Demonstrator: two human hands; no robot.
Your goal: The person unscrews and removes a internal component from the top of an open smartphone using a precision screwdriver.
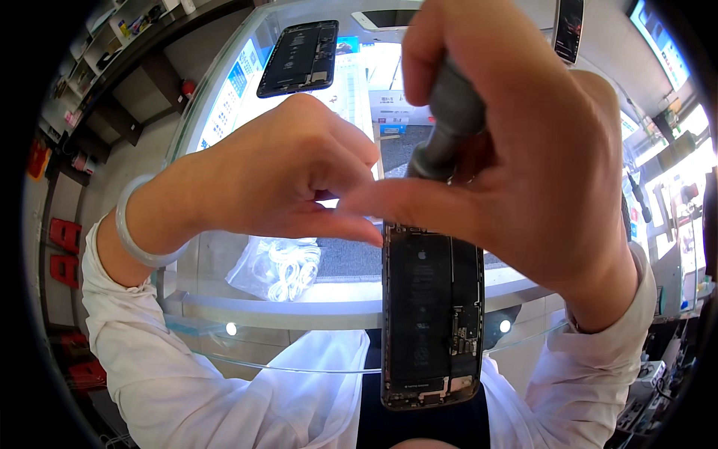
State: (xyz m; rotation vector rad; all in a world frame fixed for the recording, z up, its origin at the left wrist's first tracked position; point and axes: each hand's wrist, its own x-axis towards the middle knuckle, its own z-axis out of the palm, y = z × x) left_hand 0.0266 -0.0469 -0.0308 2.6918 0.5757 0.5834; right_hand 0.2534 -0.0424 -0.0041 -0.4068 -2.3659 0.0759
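Observation:
An opened smartphone (430, 322), its black battery and circuit boards bare, shows at centre, reaching below the table edge in the picture. My right hand (531, 165) is closed round the thick grey handle of a screwdriver (455, 108), slightly blurred; its tip is hidden behind my hand. My left hand (299, 172) is closed, with thumb and fingers pinched. Its thumb tip lies against or just before the phone's upper left edge; I cannot tell whether it grips the phone or a small part. My right thumb overlaps the left fingertips. Both hands hide the phone's top end.
On the glass counter (247, 303) lie a clear bag of white cables (280, 268), a second opened phone (301, 60) at the far left and a white phone (383, 19) at the back. A dark-screened phone (568, 30) stands at the far right. Shelves (105, 52) line the left.

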